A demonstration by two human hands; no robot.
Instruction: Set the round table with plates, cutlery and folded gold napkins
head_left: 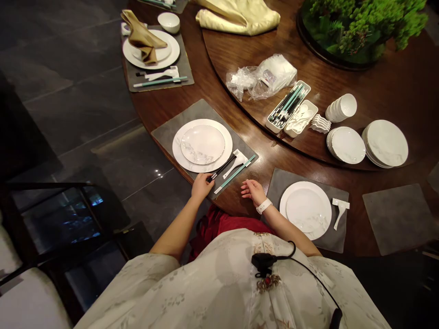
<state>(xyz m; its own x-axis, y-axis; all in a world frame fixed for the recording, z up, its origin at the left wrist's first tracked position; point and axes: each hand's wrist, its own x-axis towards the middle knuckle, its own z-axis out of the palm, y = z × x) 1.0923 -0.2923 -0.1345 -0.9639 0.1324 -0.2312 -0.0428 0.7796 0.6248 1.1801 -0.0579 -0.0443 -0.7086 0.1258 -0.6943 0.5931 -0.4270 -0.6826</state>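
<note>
My left hand (202,186) is closed on the lower ends of the black chopsticks (224,165), which lie beside a stacked pair of white plates (178,155) on a grey placemat (168,132). A white spoon (230,171) and teal chopsticks (236,172) lie to their right, across a small white rest (241,156). Over the table edge, right of that placemat, my right hand (253,191) hangs with fingers loosely bent and apart, holding nothing. A white band (264,206) circles its wrist.
Another placemat at right bears plates (288,196) and a spoon (340,214). On the turntable (240,55) are a chopstick box (274,122), a spoon box (291,132), cups (348,106), plate stacks (386,141), plastic bags (277,75), gold cloth (247,18) and greenery (370,27). A chair (30,297) stands left.
</note>
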